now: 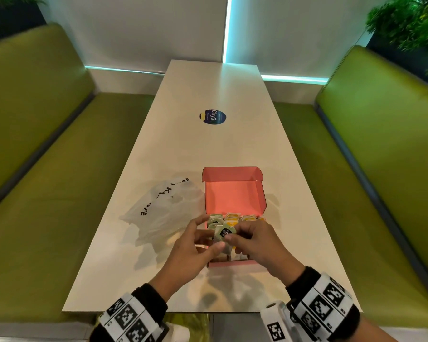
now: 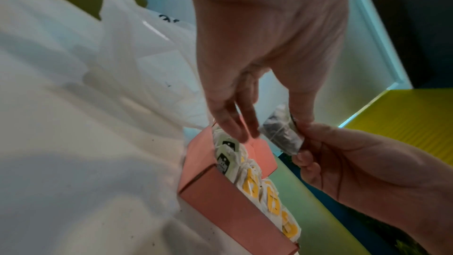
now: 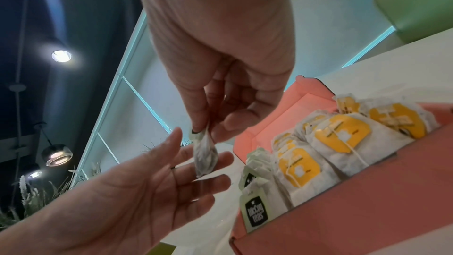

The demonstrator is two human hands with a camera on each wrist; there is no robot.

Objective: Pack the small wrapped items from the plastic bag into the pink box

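Item in hand: one wrapped tea bag (image 3: 204, 157) with a pale green tag, held above the near-left corner of the pink box (image 1: 232, 263).
Handling, judged: very light, soft and crushable; the thin wrapper looks liable to tear or crease under a hard squeeze. A light pinch should do.
Where to hold, judged: the top edge by the tag, so the filled body hangs free and slides down between its neighbours.
Right hand (image 3: 220, 61): thumb and forefinger pinch the top edge of the bag; the bag hangs below them.
Left hand (image 3: 137, 187): fingers spread and nearly straight, lying beside the hanging bag; contact cannot be told. In the head view its thumb seems to touch the wrapper.
Box contents: green-tagged bags (image 3: 253, 212) stand in the left row, yellow-tagged bags (image 3: 342, 135) in the rows to the right, all upright and tightly packed. The lid stands open at the far side.
Plastic bag (image 1: 162, 208): translucent, crumpled, flat on the table just left of the box; contents cannot be seen.
Table (image 1: 208, 82): long, white, with a round sticker (image 1: 212, 117) well beyond the box.
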